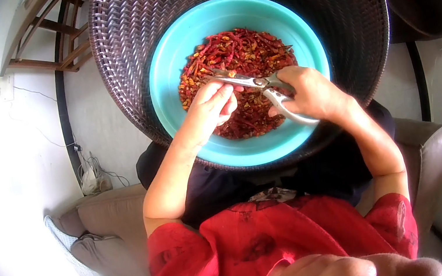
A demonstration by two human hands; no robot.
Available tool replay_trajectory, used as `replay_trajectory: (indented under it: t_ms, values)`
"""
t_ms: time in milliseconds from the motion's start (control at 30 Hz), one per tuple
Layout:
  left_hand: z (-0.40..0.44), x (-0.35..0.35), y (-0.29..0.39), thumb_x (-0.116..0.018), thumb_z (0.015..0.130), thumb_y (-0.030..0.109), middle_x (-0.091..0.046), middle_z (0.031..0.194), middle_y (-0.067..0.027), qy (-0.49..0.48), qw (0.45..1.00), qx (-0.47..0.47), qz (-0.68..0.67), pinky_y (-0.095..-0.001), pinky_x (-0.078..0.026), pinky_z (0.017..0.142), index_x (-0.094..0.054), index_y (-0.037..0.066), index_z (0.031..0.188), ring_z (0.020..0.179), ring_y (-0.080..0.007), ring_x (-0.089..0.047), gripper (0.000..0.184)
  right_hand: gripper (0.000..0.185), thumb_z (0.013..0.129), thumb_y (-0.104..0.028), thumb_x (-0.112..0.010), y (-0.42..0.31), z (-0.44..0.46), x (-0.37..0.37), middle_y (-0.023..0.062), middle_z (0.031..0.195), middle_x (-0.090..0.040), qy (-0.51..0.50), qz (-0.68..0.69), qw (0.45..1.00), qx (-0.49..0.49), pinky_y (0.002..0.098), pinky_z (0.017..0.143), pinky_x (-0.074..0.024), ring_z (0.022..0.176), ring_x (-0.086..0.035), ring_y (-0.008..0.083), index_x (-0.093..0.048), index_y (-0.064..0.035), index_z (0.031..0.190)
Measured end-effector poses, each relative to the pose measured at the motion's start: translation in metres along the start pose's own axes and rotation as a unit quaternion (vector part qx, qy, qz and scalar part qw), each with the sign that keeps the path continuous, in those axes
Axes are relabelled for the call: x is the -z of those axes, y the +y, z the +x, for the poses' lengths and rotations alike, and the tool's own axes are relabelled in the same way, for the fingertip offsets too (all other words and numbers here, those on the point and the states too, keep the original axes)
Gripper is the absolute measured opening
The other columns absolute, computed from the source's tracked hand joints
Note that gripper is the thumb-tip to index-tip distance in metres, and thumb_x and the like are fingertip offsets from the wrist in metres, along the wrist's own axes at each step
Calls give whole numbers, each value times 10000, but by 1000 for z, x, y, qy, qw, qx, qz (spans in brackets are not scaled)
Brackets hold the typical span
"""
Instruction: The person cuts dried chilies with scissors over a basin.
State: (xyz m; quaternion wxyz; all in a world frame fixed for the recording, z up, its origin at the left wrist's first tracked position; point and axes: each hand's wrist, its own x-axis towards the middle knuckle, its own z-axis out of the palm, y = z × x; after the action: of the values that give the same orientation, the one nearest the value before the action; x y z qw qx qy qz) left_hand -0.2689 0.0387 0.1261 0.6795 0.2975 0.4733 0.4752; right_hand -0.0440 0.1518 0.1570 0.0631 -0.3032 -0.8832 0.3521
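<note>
A turquoise basin (pixel 162 53) holds a heap of dried red chilies (pixel 246 45), some whole and some in small pieces with pale yellow seeds. Over the heap, my right hand (pixel 316 93) grips metal scissors (pixel 251 80), its fingers and thumb around the handles. The blades point left, toward my left hand (pixel 210 109). My left fingertips are pinched together right at the blades, on what looks like a dried chili, mostly hidden by the fingers and blades.
A large dark woven basket (pixel 126 54) surrounds the basin, close to my lap. Behind me is a grey-brown sofa (pixel 112 210). A wooden rack (pixel 36 64) stands at upper left, and cables (pixel 92 163) lie along the left wall.
</note>
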Motion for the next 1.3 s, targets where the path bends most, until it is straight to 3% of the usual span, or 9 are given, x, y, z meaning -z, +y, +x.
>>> replay_trajectory:
  t_ms: [67,133,167,333,733,1067,1167,1300]
  values:
    - [0,2,0,-405,1058,179,-463,705,24,7,1000,-4,10,-196,-247,447,-569,42,1105,534,-42,-337,219,466,653,-309,-876,-3,0,4,171,815,-604,-13,14,1000,-13,423,695,-493,743,-616,338,-604,17,844]
    - [1,5,0,-405,1057,177,-458,707,26,-13,1000,-9,-5,-192,-250,457,-555,56,1118,547,-43,-341,202,526,721,-423,-820,-10,1,11,200,945,-641,-54,-25,997,-46,443,796,-502,907,-636,357,-637,6,964]
    - [0,5,1,-405,1057,177,-458,707,26,-13,1000,-9,-5,-192,-250,457,-555,56,1118,547,-43,-341,202,526,721,-423,-820,-8,1,11,200,945,-641,-54,-25,997,-46,443,796,-502,907,-636,357,-637,6,964]
    - [0,0,1,-439,1039,198,-465,722,31,-7,999,-38,-20,-186,-258,482,-528,67,1142,567,-39,-350,189,596,725,-449,-803,-4,0,8,181,1003,-609,-13,-83,996,3,455,853,-487,1009,-578,354,-591,11,1039]
    - [3,1,3,-436,1044,191,-452,692,29,11,996,-80,-33,-189,-253,477,-531,66,1088,559,-36,-344,163,683,669,-364,-841,-2,0,8,208,1096,-561,47,-83,995,22,459,907,-467,1060,-537,370,-543,57,1116]
    - [3,-5,1,-439,1045,181,-469,699,21,19,994,-104,12,-194,-270,495,-546,54,1090,578,-40,-362,173,628,708,-431,-821,-6,2,2,189,1073,-586,20,-81,996,-2,466,903,-471,1068,-544,362,-563,20,1061]
    - [5,-5,-2,-439,1047,183,-472,703,21,15,995,-99,14,-198,-277,495,-552,51,1080,585,-46,-371,177,599,708,-430,-823,-5,4,-3,195,1051,-605,56,-80,995,21,464,876,-485,1027,-579,369,-583,20,1023]
    - [2,3,4,-435,1050,177,-476,715,20,30,996,-72,39,-202,-294,504,-558,47,1076,591,-52,-377,181,507,731,-395,-811,-7,4,-1,202,972,-642,18,-39,999,-2,438,822,-507,922,-635,367,-632,23,954]
